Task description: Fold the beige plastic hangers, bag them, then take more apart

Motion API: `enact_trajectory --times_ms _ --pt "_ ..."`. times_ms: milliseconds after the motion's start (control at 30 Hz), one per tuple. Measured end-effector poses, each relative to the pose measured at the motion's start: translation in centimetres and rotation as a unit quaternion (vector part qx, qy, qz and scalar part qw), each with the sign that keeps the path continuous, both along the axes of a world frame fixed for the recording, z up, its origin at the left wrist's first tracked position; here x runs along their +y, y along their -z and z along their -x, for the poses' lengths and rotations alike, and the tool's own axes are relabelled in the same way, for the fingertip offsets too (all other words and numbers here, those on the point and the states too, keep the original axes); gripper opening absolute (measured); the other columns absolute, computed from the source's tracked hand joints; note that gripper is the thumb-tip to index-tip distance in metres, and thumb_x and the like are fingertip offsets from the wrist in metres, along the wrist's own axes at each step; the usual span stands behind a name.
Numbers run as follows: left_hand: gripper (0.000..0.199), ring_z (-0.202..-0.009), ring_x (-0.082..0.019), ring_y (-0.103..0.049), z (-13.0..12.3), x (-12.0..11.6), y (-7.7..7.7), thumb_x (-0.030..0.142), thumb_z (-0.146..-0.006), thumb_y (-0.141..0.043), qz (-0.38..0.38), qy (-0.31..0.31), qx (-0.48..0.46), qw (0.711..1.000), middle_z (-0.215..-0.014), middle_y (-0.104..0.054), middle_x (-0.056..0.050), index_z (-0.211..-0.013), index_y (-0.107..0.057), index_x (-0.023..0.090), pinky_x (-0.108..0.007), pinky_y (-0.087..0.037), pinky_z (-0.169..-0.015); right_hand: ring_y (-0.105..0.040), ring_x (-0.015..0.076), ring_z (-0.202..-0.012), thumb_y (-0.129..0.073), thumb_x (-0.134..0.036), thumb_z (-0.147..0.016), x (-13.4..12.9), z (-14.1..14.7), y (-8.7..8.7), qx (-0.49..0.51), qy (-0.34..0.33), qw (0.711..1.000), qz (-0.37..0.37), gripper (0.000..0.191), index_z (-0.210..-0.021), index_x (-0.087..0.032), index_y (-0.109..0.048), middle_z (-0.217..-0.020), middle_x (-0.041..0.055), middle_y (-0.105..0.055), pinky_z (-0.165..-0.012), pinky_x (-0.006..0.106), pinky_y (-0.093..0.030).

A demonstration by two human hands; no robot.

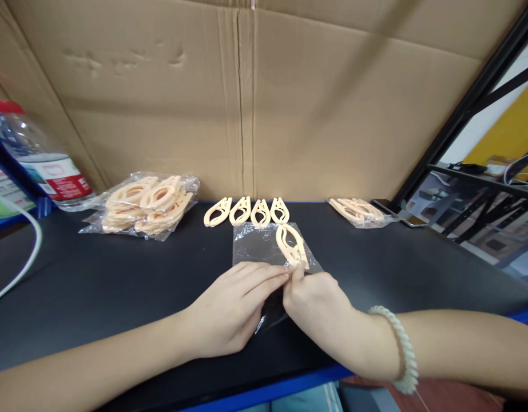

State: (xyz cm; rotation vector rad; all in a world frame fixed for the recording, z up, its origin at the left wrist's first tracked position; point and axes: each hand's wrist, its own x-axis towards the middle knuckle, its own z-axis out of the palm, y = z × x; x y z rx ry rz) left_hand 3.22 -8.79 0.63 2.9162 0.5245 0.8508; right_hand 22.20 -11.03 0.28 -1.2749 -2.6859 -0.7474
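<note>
A clear plastic bag [257,246] lies flat on the black table before me, its near edge under my hands. One cream folding hanger [292,243], folded into a loop, lies at the bag's right side and looks to be inside it. My left hand [235,306] pinches the bag's near edge, fingers stretched together and thumb hidden below. My right hand [317,309] is curled, its fingertips closed at the hanger's near end and touching my left fingertips. Behind the bag, several similar cream hangers [240,211] lie in a row.
To the left, a bag packed with several hangers [147,203] lies near a red-capped plastic bottle [53,166]. Another bagged bundle [358,210] is at the back right, beside a phone-like dark object [403,214]. A cardboard wall [332,103] closes the back; a white cable [30,257] curves at left.
</note>
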Motion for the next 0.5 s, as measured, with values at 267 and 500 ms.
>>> enact_trajectory --times_ms 267,500 --pt "0.056 -0.122 -0.026 -0.053 0.0 0.0 -0.2 0.002 -0.083 -0.042 0.008 -0.009 0.009 1.000 -0.134 -0.056 -0.015 -0.137 -0.042 0.015 -0.045 -0.049 -0.099 -0.052 0.0155 -0.037 -0.056 -0.011 -0.078 -2.3 -1.3 -1.9 -0.011 -0.008 1.000 -0.015 0.025 -0.099 -0.004 -0.067 -0.083 0.0216 -0.072 -0.032 0.026 -0.026" --pt "0.047 -0.113 -0.024 -0.057 -0.1 0.0 -0.4 0.003 -0.083 -0.043 0.000 0.004 0.021 1.000 -0.125 -0.063 -0.012 -0.127 -0.053 0.017 -0.043 -0.049 -0.097 -0.062 0.0206 -0.066 -0.039 -0.017 -0.094 4.1 -3.9 -7.7 0.135 0.013 0.983 -0.121 0.026 -0.099 -0.012 -0.064 -0.081 0.0099 -0.068 -0.055 0.030 -0.042"
